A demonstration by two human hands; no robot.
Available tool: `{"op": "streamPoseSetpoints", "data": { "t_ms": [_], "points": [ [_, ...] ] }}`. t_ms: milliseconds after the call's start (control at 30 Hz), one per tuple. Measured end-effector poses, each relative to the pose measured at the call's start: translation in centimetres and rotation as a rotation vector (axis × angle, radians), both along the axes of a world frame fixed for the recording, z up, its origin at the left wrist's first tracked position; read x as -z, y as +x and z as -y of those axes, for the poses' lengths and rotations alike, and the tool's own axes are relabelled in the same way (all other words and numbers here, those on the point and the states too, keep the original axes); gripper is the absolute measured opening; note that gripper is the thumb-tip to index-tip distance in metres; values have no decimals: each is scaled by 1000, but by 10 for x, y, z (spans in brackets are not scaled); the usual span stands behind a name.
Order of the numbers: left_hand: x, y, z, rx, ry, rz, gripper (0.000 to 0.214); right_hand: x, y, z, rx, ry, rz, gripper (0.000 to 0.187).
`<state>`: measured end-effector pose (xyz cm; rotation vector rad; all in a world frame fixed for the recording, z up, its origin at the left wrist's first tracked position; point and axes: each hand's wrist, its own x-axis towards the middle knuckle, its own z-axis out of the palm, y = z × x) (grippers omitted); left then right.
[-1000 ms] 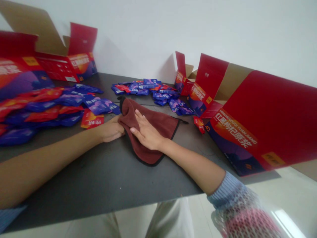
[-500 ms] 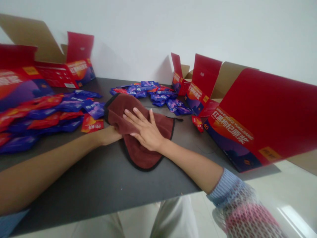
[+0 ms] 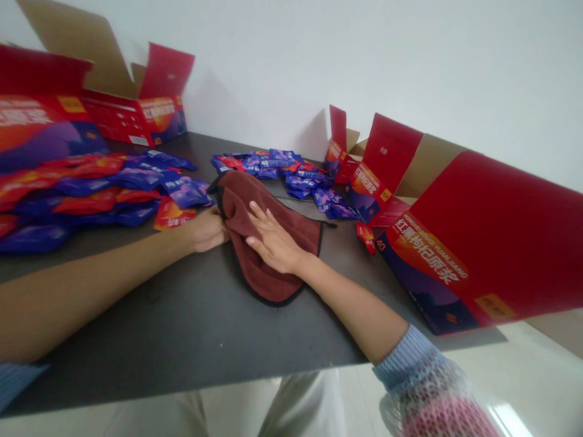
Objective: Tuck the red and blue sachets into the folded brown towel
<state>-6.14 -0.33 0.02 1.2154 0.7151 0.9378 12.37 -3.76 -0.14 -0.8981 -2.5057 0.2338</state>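
Observation:
A brown cloth (image 3: pixel 277 282) with black edging lies partly folded on the dark grey table (image 3: pixel 191 328). My right hand (image 3: pixel 276 243) rests flat on top of it, palm down and fingers stretched out. At the cloth's left edge, my left hand (image 3: pixel 210 230) has its fingers curled in and closed on the fabric; the fingertips are partly hidden. Just beyond my left hand lies a red sachet (image 3: pixel 170 215), beside a pile of blue and red sachets (image 3: pixel 136 178).
Another sachet heap (image 3: pixel 273 162) lies behind the cloth. A single red sachet (image 3: pixel 365 237) sits near the large open red box (image 3: pixel 501 237) on the right. Smaller open boxes (image 3: pixel 364 185) stand behind it. More open boxes (image 3: pixel 40 130) stand at the left, before a white wall (image 3: pixel 273 67).
The camera view has shifted and tilted slightly. My left hand has come away from under the cloth's fold, so more of it shows at the edge. My right hand stays on the cloth.

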Motion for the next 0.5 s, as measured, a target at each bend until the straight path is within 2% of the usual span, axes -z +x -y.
{"op": "streamPoseSetpoints", "data": {
  "t_ms": [67, 133, 333, 500],
  "points": [
    [-1, 0, -5, -23, -89, 57, 39, 3, -1, -2, -11, -27, 16, 63],
    [-3, 0, -8, -25, -90, 71, 36, 4, -2, 0, -16, -30, 18, 63],
    [-3, -2, -5, 58, 17, -46, 39, 0, -2, 5, 12, -24, -31, 63],
    [6, -12, -7, 136, 117, -200, 41, -1, 9, -6, -89, -35, -44, 61]
  ]
}}
